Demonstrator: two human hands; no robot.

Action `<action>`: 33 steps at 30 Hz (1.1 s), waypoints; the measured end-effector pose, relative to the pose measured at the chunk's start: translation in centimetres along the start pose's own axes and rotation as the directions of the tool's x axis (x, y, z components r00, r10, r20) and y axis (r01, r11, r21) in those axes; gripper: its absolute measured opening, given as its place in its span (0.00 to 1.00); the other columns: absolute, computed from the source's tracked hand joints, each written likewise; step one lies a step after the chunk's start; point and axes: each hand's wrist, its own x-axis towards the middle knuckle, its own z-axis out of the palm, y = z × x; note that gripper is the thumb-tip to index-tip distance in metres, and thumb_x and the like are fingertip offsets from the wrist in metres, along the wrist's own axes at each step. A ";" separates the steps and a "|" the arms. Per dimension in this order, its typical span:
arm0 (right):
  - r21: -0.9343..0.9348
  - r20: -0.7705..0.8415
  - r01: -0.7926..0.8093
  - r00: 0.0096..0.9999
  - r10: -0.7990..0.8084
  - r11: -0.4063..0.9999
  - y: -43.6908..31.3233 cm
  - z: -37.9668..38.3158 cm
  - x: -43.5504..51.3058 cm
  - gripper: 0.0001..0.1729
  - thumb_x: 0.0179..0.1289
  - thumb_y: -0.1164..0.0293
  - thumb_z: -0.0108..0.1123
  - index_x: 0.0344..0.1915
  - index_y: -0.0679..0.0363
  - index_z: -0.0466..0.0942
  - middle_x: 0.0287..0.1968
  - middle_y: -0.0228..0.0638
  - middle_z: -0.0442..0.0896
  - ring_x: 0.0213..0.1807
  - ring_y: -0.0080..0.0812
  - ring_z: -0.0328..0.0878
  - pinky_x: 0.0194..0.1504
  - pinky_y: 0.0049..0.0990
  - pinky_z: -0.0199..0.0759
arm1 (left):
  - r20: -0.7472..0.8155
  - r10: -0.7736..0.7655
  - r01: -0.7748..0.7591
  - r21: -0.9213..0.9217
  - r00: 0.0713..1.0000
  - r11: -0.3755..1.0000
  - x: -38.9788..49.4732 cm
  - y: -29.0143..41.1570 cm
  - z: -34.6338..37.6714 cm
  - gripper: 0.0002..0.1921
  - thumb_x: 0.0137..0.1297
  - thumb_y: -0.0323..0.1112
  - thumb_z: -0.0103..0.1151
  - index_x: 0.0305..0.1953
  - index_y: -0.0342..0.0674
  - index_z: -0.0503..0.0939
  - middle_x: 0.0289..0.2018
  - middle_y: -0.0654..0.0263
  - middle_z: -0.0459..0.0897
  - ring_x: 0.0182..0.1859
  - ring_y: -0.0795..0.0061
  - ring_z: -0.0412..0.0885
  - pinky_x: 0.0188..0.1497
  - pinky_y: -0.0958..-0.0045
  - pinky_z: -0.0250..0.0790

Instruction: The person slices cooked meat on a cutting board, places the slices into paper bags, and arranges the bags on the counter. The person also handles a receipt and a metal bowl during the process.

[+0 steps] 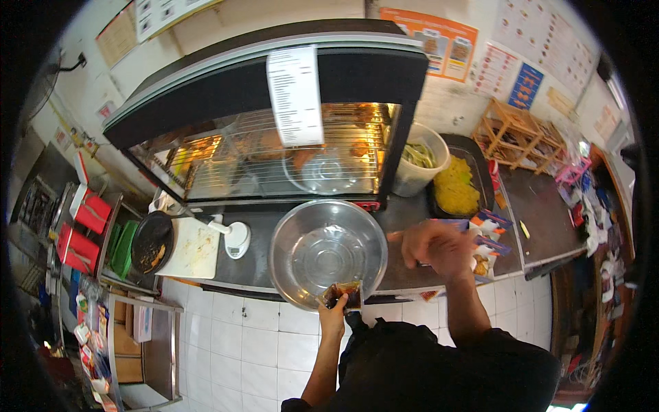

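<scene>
My left hand point(333, 318) grips a clear plastic packet of dark brown sauce point(344, 295), thumb on top. The packet is over the near rim of a large stainless steel bowl point(293, 247), whose inside shows no food. My right hand point(440, 250) is blurred above the counter to the right of the bowl; whether it holds anything is unclear. Partly behind that hand are paper food boxes point(489, 226) printed in orange and blue. One open box contains a browned piece of food point(481, 265).
Behind the bowl stands a lit glass food warmer point(247, 154) with a paper strip point(296, 98) hanging down. To the left are a kitchen scale point(237, 239), a cutting board point(198, 252) and a black pan point(152, 234). A white bucket point(419, 175) and a black tray point(458, 144) of yellow food stand right.
</scene>
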 end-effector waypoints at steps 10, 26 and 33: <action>0.386 0.308 0.571 0.661 -0.684 0.725 -17.5 8.4 -0.7 0.30 0.64 0.43 0.38 0.20 0.55 0.73 0.20 0.31 0.75 0.21 0.32 0.72 0.39 0.40 0.71 | -0.049 -0.151 0.154 0.078 0.987 0.985 -8.5 -3.3 -0.9 0.17 0.57 0.18 0.55 0.49 0.28 0.70 0.44 0.56 0.77 0.44 0.66 0.78 0.47 0.67 0.74; 0.329 0.393 0.696 0.514 -0.763 0.638 -17.1 13.8 2.7 0.20 0.59 0.53 0.53 0.20 0.58 0.71 0.20 0.31 0.73 0.23 0.31 0.70 0.38 0.37 0.69 | -0.028 -0.037 0.043 0.247 0.999 0.968 -3.2 1.6 -5.1 0.16 0.55 0.26 0.62 0.45 0.30 0.74 0.40 0.60 0.79 0.41 0.72 0.76 0.43 0.71 0.70; 0.036 0.325 0.586 0.759 -0.564 0.809 -5.8 13.1 7.1 0.18 0.56 0.58 0.60 0.20 0.59 0.70 0.20 0.31 0.72 0.23 0.31 0.69 0.37 0.35 0.68 | -0.044 0.060 -0.059 0.025 0.997 0.998 -2.0 8.2 -5.0 0.19 0.58 0.18 0.54 0.51 0.31 0.68 0.44 0.59 0.76 0.45 0.68 0.76 0.48 0.67 0.71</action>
